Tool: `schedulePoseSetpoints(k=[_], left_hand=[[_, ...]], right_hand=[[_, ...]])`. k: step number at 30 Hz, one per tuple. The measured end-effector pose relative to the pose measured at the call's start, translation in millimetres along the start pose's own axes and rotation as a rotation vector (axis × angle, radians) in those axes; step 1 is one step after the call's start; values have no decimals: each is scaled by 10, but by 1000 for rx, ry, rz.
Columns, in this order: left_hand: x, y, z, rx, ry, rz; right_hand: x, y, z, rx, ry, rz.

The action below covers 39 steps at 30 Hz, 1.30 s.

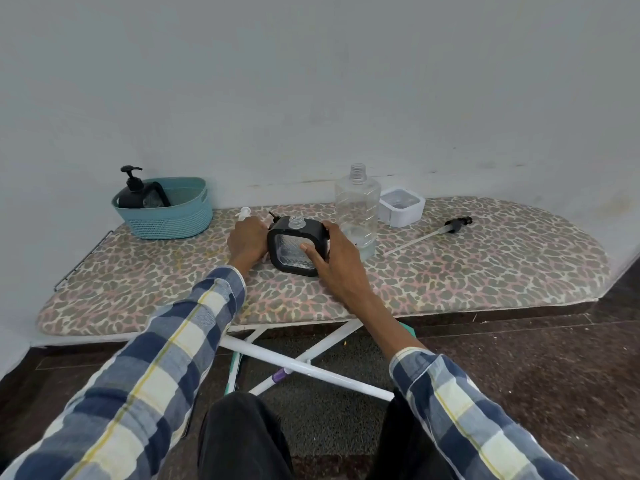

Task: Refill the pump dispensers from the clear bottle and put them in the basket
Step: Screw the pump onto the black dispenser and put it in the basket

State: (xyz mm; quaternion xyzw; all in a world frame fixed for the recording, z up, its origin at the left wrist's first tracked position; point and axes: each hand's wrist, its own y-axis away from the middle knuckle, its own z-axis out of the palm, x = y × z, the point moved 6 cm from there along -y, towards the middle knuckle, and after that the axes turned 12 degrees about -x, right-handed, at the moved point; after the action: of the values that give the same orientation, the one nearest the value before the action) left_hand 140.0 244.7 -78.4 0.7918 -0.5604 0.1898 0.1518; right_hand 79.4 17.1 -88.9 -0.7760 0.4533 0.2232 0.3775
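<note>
Black square dispenser (297, 247) upright; right hand (337, 258) grip clasping it, left hand (247, 240) curled beside.

On the ironing board (485, 271), the basket (166, 216) sits far left, the clear bottle (356, 209) right of the square dispenser (296, 249).

A leopard-print ironing board (485, 271) carries a teal basket (166, 216) at ten o'clock, a black-framed dispenser (294, 252) at centre, a clear bottle (356, 209) and white dispenser (401, 206) at one o'clock, and a loose pump (433, 233) at two o'clock.
</note>
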Motion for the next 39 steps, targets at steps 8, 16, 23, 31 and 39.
schedulePoseSetpoints(k=[8,16,23,31,39], left_hand=[[-214,-149,-145,147,646,-7],[31,-32,-594,120,1283,184],[462,105,-831,51,1395,385],[663,268,-795,-40,1452,461],[596,333,-558,-74,1115,549]], right_hand=[[-184,-253,108,18,153,-40],[-77,-313,268,1,4,-12],[-84,-300,263,-17,-22,-20],[-56,-298,285,-21,-10,-4],[-64,-291,270,-18,-42,-16]])
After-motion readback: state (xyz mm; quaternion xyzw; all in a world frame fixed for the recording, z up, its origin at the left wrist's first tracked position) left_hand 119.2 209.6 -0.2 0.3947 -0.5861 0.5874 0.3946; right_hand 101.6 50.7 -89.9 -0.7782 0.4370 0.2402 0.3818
